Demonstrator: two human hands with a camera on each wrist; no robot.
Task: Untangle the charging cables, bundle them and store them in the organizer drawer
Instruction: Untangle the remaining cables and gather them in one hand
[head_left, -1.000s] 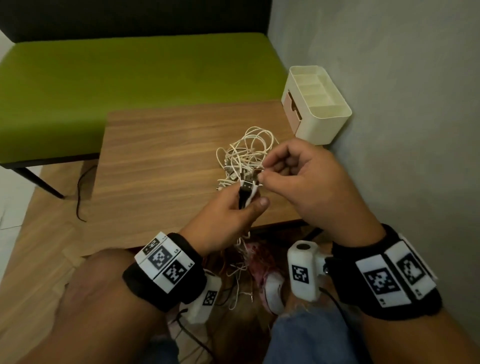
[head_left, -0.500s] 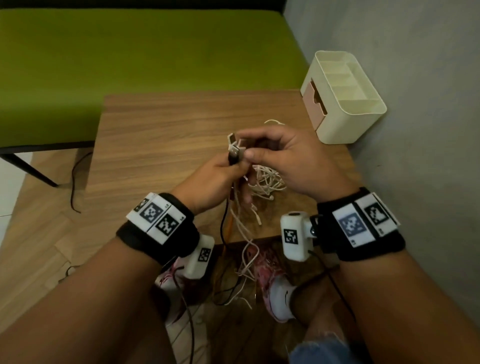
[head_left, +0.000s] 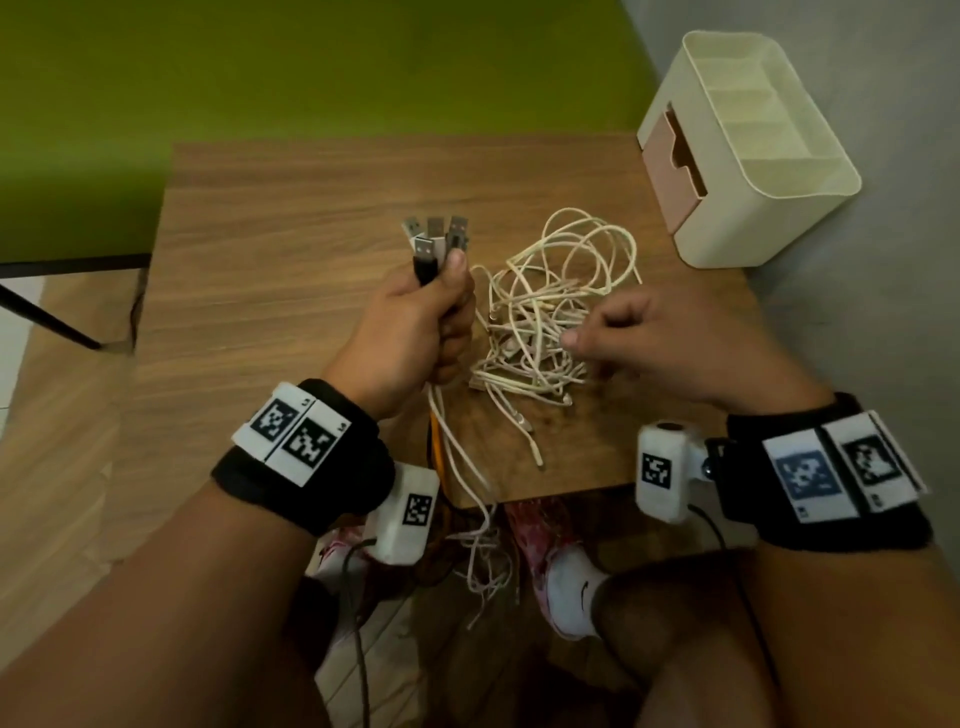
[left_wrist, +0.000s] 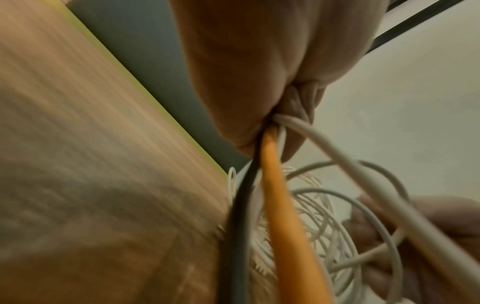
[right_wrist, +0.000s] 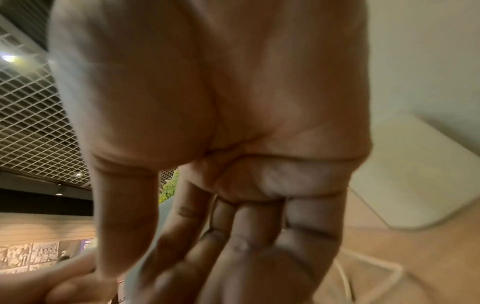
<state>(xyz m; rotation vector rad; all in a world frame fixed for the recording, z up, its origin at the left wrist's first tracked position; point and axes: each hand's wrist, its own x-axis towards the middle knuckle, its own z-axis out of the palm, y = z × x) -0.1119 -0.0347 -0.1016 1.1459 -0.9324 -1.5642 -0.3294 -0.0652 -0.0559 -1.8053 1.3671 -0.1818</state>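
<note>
- Fingers (head_left: 457, 338) of the left hand (head_left: 410, 332) are wrapped tight round a bunch of cable ends, thumb on top, with the USB plugs (head_left: 436, 241) fanned upward out of the fist toward 12 o'clock.
- From the underside of that fist, in the left wrist view, a black cable (left_wrist: 241, 197), an orange cable (left_wrist: 278, 195) and pale white ones trail down and over the near edge of the wooden table (head_left: 291, 249).
- Right hand (head_left: 670, 343) hangs just above the tangle of white cables (head_left: 540, 317), which lies on the table at 3 o'clock from the left fist; its fingers are loosely bent and hold nothing in the right wrist view.
- At 1 o'clock from the tangle, the cream organizer (head_left: 748, 150) stands on the table's far right corner by the wall, its pink drawer (head_left: 670, 171) pushed in.
- Beyond the table, at 12 o'clock, a green bench (head_left: 311, 67) runs across.
</note>
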